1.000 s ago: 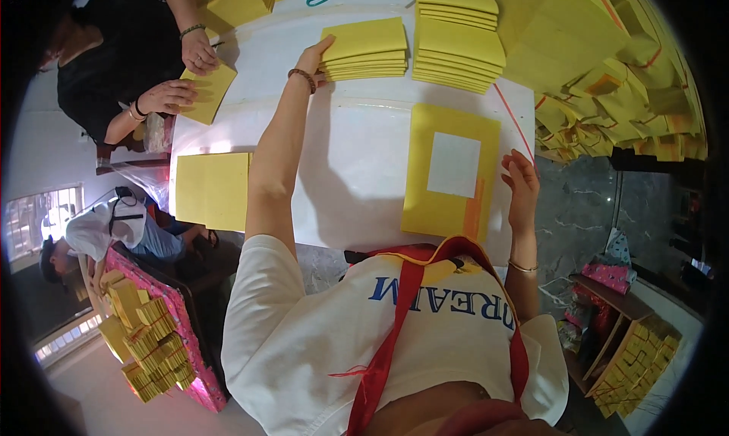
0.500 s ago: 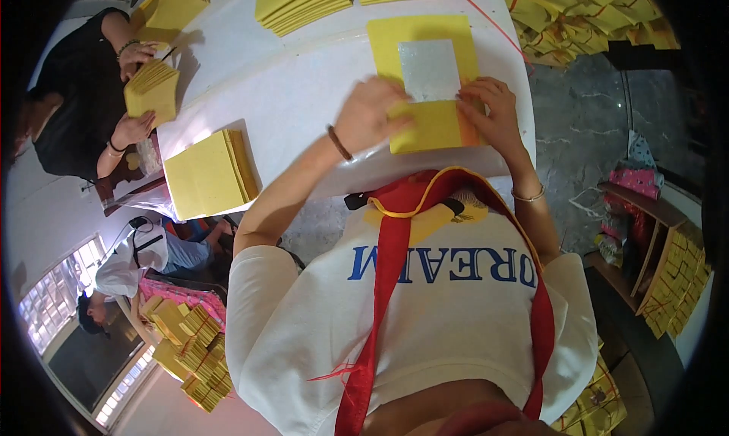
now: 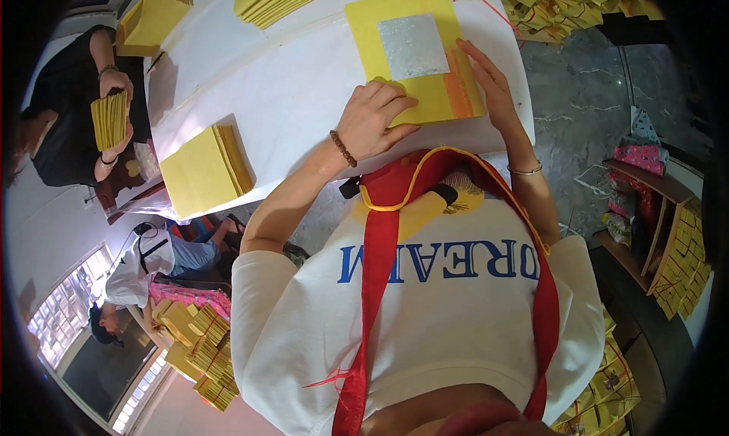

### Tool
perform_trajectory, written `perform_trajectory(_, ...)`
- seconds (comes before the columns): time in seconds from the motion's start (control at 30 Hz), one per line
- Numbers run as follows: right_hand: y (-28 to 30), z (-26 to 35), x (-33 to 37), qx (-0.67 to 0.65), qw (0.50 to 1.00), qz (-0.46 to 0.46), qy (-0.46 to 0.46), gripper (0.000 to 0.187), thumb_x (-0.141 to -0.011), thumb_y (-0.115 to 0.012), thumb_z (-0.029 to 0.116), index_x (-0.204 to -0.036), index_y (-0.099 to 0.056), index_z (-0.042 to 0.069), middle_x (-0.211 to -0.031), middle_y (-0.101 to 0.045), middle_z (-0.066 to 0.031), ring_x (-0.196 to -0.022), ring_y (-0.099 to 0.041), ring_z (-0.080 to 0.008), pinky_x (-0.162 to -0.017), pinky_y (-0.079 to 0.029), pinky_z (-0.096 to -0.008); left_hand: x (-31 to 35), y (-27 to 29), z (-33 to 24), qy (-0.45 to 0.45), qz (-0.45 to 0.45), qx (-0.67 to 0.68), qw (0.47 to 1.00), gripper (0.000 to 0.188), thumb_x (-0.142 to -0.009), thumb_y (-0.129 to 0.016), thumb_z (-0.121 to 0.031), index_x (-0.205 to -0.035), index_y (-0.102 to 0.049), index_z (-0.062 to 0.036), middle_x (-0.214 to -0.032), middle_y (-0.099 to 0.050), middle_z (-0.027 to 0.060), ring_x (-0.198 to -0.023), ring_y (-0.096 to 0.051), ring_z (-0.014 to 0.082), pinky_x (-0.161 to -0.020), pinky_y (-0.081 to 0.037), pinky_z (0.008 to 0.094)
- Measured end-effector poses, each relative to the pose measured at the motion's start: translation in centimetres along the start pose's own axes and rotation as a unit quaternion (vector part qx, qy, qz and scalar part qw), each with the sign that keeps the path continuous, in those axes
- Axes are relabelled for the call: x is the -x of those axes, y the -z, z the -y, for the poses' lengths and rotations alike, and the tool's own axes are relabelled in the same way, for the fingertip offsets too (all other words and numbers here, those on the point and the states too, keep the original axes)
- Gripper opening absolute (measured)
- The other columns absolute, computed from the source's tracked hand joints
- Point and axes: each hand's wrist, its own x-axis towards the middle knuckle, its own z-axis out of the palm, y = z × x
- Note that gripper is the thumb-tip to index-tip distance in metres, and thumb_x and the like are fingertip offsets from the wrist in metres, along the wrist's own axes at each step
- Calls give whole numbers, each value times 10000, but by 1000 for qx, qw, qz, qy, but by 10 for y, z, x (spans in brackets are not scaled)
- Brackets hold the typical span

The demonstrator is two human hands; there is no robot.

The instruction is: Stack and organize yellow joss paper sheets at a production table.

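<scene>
On the white table (image 3: 304, 87) in front of me lies yellow paper (image 3: 425, 98), turned a little askew. A silver foil square (image 3: 414, 45) covers its middle, and an orange strip (image 3: 459, 83) shows along its right side. My left hand (image 3: 372, 117) bends its fingers over the near left corner of the paper, with the thumb at the near edge. Along the right edge my right hand (image 3: 492, 87) rests with fingers stretched out, its fingertips touching the paper's side. How many sheets lie under the top one cannot be told.
A yellow paper stack (image 3: 201, 174) sits at the table's left corner; folded yellow bundles (image 3: 281, 0) lie at the far side. A co-worker at left holds a yellow bundle (image 3: 110, 121); another person bends beside tied bundles (image 3: 209, 345). More bundles (image 3: 680, 261) fill a shelf at right.
The foil square is fully uncovered as my left hand has moved back to the near left corner. My right hand has straightened its fingers. The co-worker has drawn their bundle off the table.
</scene>
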Motion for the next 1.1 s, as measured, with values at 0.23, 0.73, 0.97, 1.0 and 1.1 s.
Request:
perform_trajectory(0.23, -4, -9, -2, -31, 999, -22, 34, 353, -956, -380, 189, -1256, -480, 33, -1328, -436, -81, -1286, -333, -191, -1064, -234, -303, -2, -3, -6, -2, -13, -33, 999, 376, -715, -704, -279, -1035, -613, -103, -998, -550, 51, -913, -504, 235, -755, -389, 347)
perform_trajectory(0.73, 11, -19, 13, -24, 999, -6, -46, 453, -979, -302, 328, -1072, -594, -5, -1234, -515, -141, -1128, -482, -212, -1000, -313, -312, -6, -2, 0, -36, -57, 8, 998, 159, -735, -680, -154, -868, -646, -74, -821, -606, 53, -752, -566, 225, -624, -456, 322)
perform_trajectory(0.97, 4, -18, 14, -72, 996, -31, -50, 397, -977, -358, 296, -1033, -601, -13, -1160, -539, -100, -1097, -479, -170, -981, -318, -284, -8, 2, -1, 72, -39, 153, 985, 72, -781, -630, -83, -821, -634, -22, -706, -586, 82, -621, -561, 194, -539, -442, 293)
perform_trajectory(1.0, 3, -16, 14, -77, 995, -35, -54, 393, -977, -360, 291, -1033, -602, -14, -1153, -543, -100, -1098, -476, -166, -981, -318, -284, -9, 2, -1, 71, -39, 153, 985, 72, -781, -630, -83, -821, -634, -22, -706, -586, 82, -621, -561, 194, -539, -442, 293)
perform_trajectory(1.1, 3, -17, 14, -72, 995, -37, -53, 386, -978, -362, 283, -1032, -604, -13, -1146, -547, -99, -1102, -471, -161, -981, -317, -284, -10, 4, -2, 142, -11, 183, 973, 73, -750, -597, -97, -779, -631, -39, -721, -613, 91, -678, -590, 248, -609, -474, 330)
